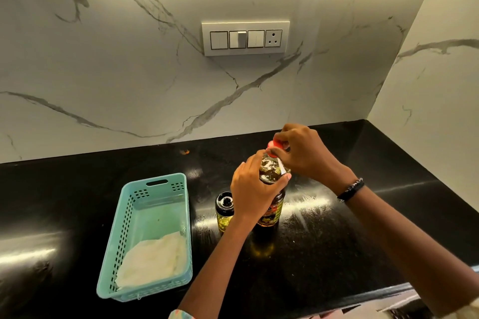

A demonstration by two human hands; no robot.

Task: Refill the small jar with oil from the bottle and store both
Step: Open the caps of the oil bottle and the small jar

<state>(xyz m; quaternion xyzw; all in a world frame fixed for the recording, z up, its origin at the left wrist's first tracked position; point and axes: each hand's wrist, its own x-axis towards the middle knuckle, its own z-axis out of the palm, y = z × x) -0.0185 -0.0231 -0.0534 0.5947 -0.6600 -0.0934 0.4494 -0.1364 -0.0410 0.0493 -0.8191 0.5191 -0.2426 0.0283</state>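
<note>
Red cap (276, 146) pinched by my right hand (303, 153), left hand (252, 189) wrapping bottle (270, 204) at centre frame — a jerk could knock the jar (224, 211).

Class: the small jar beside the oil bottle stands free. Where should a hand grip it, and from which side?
Grip the small jar round its glass body, below the dark cap, from the basket side; the oil bottle and left hand crowd its right.
</note>
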